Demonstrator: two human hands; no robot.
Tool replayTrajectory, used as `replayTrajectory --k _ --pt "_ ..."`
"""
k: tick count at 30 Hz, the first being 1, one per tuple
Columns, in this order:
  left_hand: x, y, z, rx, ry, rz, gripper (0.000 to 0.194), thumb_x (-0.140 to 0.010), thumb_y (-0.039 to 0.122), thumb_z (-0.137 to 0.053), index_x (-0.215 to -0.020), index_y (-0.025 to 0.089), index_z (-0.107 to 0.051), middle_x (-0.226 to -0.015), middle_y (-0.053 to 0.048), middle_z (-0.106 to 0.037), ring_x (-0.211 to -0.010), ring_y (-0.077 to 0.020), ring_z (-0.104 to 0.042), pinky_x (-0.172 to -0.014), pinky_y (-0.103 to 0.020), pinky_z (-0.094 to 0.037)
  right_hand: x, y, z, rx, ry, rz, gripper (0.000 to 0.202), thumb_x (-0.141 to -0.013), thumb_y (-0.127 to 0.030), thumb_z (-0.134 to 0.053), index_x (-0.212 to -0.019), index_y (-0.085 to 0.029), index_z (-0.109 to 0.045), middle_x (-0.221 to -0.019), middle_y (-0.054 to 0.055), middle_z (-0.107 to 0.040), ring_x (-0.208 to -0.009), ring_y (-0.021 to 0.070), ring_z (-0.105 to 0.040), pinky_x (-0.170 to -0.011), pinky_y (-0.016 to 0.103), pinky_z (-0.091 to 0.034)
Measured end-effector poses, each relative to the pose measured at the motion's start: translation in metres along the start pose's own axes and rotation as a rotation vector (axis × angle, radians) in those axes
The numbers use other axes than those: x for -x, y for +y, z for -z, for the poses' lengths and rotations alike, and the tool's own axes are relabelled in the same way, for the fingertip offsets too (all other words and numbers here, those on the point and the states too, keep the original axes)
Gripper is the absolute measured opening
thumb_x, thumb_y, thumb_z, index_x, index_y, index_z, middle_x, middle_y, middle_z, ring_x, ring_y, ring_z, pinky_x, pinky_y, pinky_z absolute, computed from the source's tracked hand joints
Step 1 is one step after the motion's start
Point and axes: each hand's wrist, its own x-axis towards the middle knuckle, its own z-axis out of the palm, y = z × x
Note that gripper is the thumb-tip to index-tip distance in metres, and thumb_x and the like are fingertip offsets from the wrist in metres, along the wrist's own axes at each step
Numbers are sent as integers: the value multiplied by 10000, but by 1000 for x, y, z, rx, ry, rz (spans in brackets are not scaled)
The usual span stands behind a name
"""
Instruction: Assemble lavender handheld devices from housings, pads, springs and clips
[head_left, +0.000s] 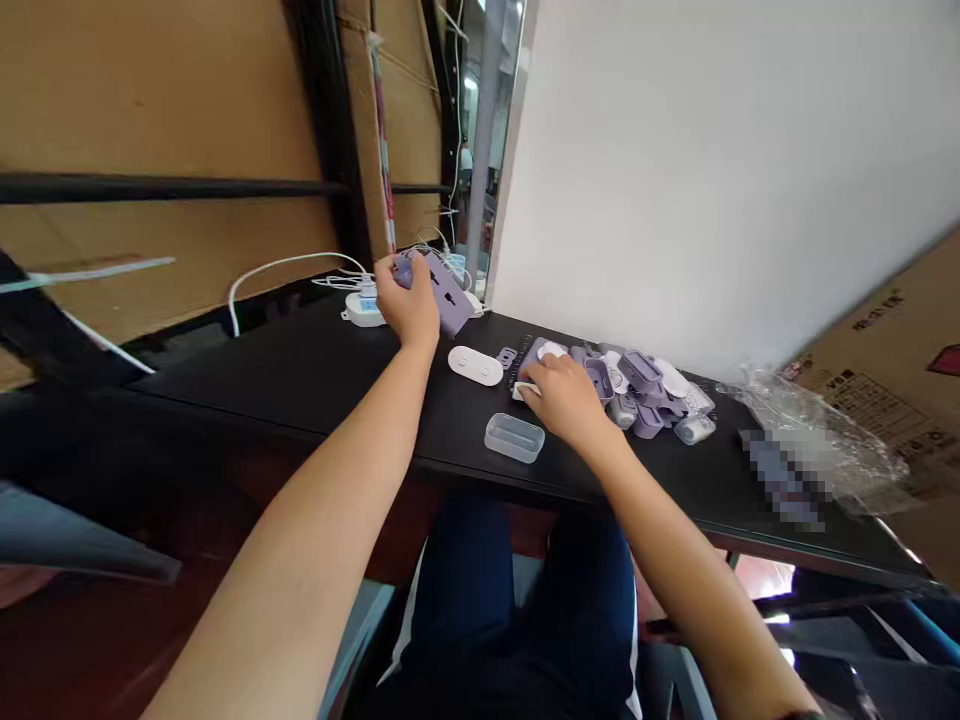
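Observation:
My left hand (407, 300) is raised above the far left part of the table, its fingers closed on a purple plastic plate (450, 297) with dark keyhole-shaped slots. My right hand (562, 395) reaches to the left end of a heap of purple and white plastic parts (641, 385). Its thumb and fingers are bent around a small white plastic piece (525, 390), partly hidden by the hand. Between the hands lie a white oval plate (475, 366) and a small purple bracket (507, 357). Closer to me sits a clear oblong plastic case (514, 438).
A white power strip (364, 310) with cables stands at the back left of the black table (300, 350). To the right are a crumpled clear plastic bag (817, 430), a blurred flat item (780, 480) and a cardboard box (900, 400). A white panel (675, 180) rises behind.

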Motion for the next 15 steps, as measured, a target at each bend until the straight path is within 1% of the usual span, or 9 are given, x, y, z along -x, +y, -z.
replayTrajectory --k 2,4,6,8,10,11,12,13,15 --pt "2 6 1 11 36 4 159 -985 299 -621 -1076 171 -597 -1069 -45 -680 -1018 -165 -643 -955 -275 -459 -8 -1 -5 66 -81 32 287 -978 -289 -566 -1163 -147 -733 -1154 156 -694 -1128 342 -625 -909 436 -488" --pt "3 10 1 23 66 0 149 -989 279 -616 -1072 157 -594 -1063 -46 -675 -980 -147 -631 -937 -262 -462 -13 -3 -8 100 -112 63 270 -953 -253 -588 -1142 -121 -729 -1165 178 -689 -1140 353 -618 -917 446 -480" --pt "1 12 -1 45 89 -18 142 -983 243 -631 -1059 131 -590 -1038 -48 -669 -944 -127 -604 -917 -246 -463 -14 -3 -10 110 -82 70 254 -959 -225 -564 -1127 -108 -715 -1177 191 -681 -1141 349 -613 -920 447 -471" --pt "-1 13 -4 55 89 -49 123 -980 194 -627 -1063 117 -577 -1029 -42 -651 -920 -112 -584 -920 -239 -462 -12 -1 -9 59 -21 100 253 -961 -277 -583 -1133 -126 -692 -1199 183 -673 -1154 345 -600 -932 450 -462" --pt "-1 14 -6 57 79 -72 109 -986 172 -606 -1064 113 -559 -1025 -32 -632 -923 -106 -570 -946 -249 -463 -9 5 -7 -81 81 82 281 -963 -359 -600 -1156 -162 -656 -1187 141 -683 -1138 328 -610 -943 448 -459" --pt "1 16 -7 78 62 -110 101 -997 174 -577 -1067 106 -553 -1022 -32 -622 -931 -108 -569 -962 -264 -464 -8 9 -6 -187 137 61 292 -967 -385 -596 -1177 -185 -629 -1162 111 -693 -1111 310 -627 -942 439 -461" --pt "5 19 -7 111 50 -175 108 -1004 187 -549 -1065 97 -551 -1015 -34 -613 -938 -112 -573 -973 -281 -465 -8 14 -6 -311 181 31 300 -973 -405 -587 -1198 -207 -599 -1121 77 -703 -1062 285 -649 -931 423 -469" --pt "11 24 -7 150 8 -276 161 -1007 226 -539 -1084 86 -556 -1027 -42 -605 -955 -119 -581 -980 -297 -468 -8 20 -6 -442 226 -10 321 -977 -424 -576 -1227 -223 -563 -1087 52 -705 -1008 260 -666 -911 402 -480" --pt "28 36 -9 202 -93 -471 355 -1006 391 -531 -1153 71 -567 -1088 -66 -598 -1001 -140 -595 -993 -332 -477 -9 31 -8 -680 338 -99 373 -982 -462 -559 -1283 -251 -501 -1100 33 -691 -966 226 -682 -870 366 -504"
